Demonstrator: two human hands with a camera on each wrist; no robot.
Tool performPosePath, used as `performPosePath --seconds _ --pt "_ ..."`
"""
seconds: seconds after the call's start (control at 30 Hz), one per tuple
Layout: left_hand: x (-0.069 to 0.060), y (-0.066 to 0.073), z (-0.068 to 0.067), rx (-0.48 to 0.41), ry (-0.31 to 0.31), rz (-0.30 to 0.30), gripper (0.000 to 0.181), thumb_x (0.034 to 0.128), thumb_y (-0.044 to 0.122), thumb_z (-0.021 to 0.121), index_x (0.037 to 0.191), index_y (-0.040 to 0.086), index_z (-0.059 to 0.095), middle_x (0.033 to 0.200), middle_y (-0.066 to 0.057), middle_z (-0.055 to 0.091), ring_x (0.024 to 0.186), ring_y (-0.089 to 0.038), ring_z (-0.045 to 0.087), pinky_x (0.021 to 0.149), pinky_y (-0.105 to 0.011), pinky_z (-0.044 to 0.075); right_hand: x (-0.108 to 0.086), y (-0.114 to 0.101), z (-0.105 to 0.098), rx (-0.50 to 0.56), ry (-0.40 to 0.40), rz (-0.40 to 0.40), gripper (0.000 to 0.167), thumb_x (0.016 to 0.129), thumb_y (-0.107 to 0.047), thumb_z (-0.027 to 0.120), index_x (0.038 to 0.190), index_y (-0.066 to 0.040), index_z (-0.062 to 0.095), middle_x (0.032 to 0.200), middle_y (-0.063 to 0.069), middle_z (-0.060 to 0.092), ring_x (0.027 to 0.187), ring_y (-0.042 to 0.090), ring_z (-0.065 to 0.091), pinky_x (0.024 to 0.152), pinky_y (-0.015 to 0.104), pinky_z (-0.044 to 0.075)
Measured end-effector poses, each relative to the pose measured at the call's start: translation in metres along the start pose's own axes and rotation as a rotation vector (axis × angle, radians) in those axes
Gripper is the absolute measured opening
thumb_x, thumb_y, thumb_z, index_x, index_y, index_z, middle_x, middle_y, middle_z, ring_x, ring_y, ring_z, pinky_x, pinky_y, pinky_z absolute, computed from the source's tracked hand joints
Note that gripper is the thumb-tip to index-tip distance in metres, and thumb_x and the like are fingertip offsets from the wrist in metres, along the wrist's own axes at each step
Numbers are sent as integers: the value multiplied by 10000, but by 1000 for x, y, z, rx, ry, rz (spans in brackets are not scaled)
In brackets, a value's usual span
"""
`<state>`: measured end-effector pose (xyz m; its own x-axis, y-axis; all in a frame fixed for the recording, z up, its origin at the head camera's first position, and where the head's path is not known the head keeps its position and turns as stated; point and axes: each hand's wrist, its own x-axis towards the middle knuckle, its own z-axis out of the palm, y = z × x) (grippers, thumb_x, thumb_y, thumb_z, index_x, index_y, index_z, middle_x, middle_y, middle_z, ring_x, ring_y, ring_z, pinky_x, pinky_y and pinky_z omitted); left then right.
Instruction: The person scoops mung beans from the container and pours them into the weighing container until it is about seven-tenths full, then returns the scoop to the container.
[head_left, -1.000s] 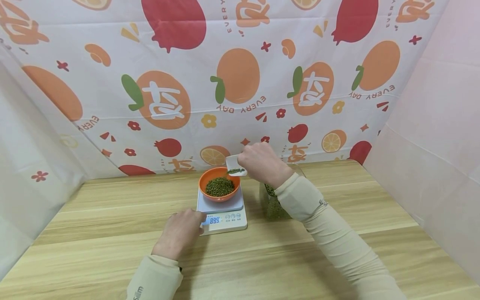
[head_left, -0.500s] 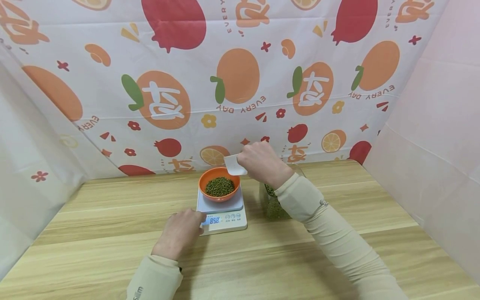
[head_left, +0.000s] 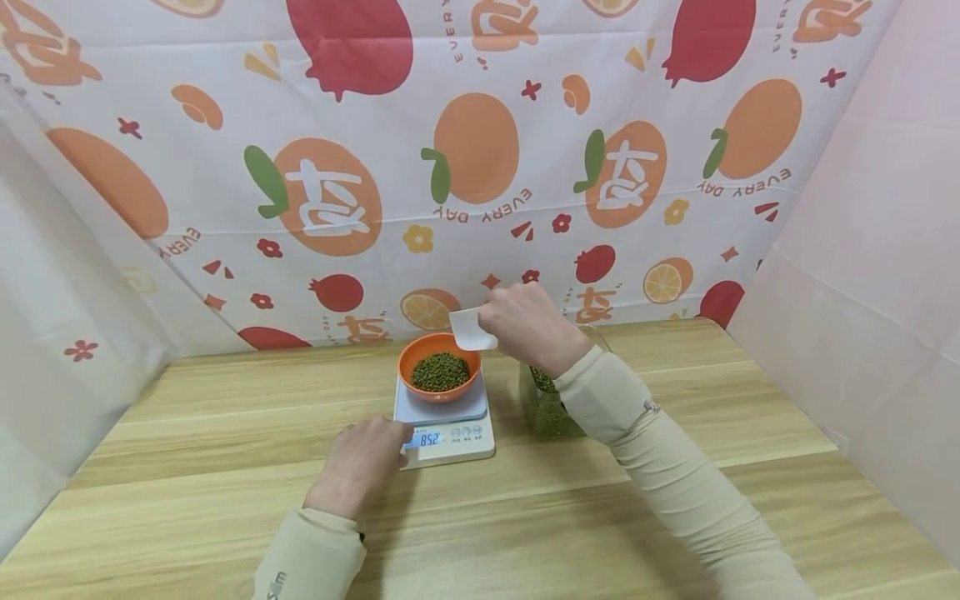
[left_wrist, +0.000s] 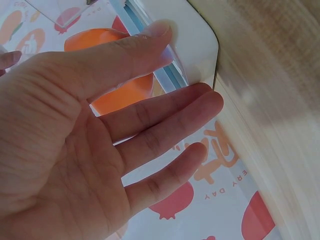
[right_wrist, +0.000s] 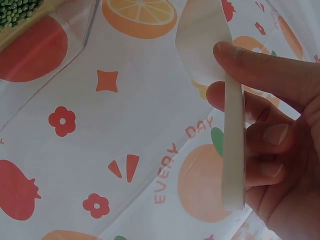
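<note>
A white scoop (head_left: 471, 331) is gripped by the handle in my right hand (head_left: 528, 327), over the right rim of an orange bowl (head_left: 440, 396). In the right wrist view, thumb and fingers curl round the handle of the scoop (right_wrist: 233, 145). Green mung beans (head_left: 441, 372) lie in the bowl, which stands on a white digital scale (head_left: 453, 450) with a lit display. My left hand (head_left: 362, 467) is at the scale's left front corner. Its fingers are nearly straight in the left wrist view, and the thumb (left_wrist: 159, 32) touches the scale's edge.
A clear container (head_left: 551, 412) with more mung beans stands right of the scale, partly hidden by my right forearm. Behind the wooden table (head_left: 225, 450) hangs a fruit-patterned curtain (head_left: 405, 167). Pale sheets enclose both sides.
Beans seen on the scoop a second ago no longer show there; the scoop has tilted over the bowl. The scale's digits have changed. My left hand has stayed in place.
</note>
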<state>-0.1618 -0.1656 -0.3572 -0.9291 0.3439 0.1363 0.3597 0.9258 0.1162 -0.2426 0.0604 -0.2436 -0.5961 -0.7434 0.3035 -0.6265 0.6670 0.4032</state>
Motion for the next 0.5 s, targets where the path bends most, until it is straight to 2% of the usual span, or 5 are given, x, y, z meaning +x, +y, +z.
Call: performPosePath --seconds 0.17,0.3,0.5 --pt "0 0 0 2 -1 1 200 759 44 864 920 41 745 814 -118 713 656 -218 643 598 -396 556 -2 4 -1 59 -10 7 110 845 -23 765 786 -116 770 744 11 681 587 158 474 524 313 485" --pt "0 1 0 -4 -5 3 197 762 46 861 923 39 749 816 -115 713 677 -230 658 611 -398 561 -7 9 -3 139 -20 34 152 834 18 752 823 -126 799 783 5 700 650 180 570 549 330 497" --pt "0 1 -1 -4 -9 -2 205 764 46 859 938 30 751 828 -125 717 679 -230 660 617 -396 563 -16 16 -4 146 21 47 123 816 -22 810 865 -135 817 819 -8 736 681 186 638 536 331 505"
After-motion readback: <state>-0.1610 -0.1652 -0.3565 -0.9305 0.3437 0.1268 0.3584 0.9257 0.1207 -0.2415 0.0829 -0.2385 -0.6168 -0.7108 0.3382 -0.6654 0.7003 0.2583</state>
